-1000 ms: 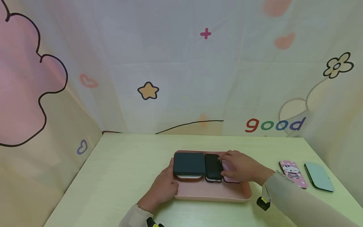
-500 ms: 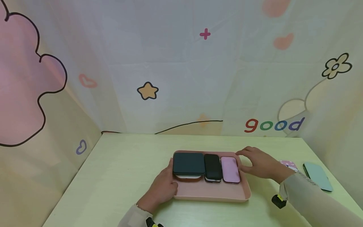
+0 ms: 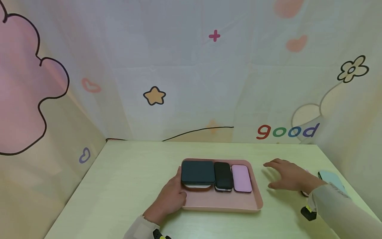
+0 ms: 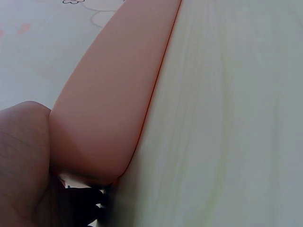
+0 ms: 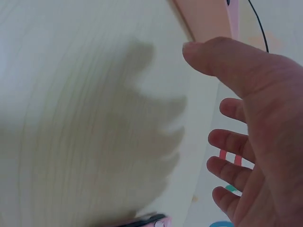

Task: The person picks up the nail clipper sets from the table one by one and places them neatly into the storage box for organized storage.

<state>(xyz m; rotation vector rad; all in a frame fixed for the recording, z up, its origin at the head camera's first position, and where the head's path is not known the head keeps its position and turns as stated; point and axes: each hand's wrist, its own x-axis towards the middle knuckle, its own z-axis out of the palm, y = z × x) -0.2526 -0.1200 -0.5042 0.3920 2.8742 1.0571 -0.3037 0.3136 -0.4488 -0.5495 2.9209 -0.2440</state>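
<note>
A pink tray [image 3: 221, 202] lies on the table. In it, side by side, are a wide dark teal flat case [image 3: 198, 172], stacked on something white and brown, a black phone-shaped item [image 3: 223, 176] and a pink phone-shaped item [image 3: 241, 178]. My left hand [image 3: 169, 198] holds the tray's left end; the left wrist view shows it against the tray's corner [image 4: 90, 156], most fingers hidden. To the right of the tray my right hand [image 3: 290, 176] hovers over the table with fingers spread, holding nothing, as the right wrist view also shows.
Right of the tray, a pink patterned phone-shaped item [image 5: 161, 221] is mostly hidden by my right hand in the head view. Beyond it lies a mint-green flat item [image 3: 332, 179], partly covered by my sleeve. A printed curtain [image 3: 191, 99] hangs behind the table [image 3: 134, 172].
My right hand has left the pink item in the tray and moved right, past the tray's rim, over the table. The left hand stays at the tray.
</note>
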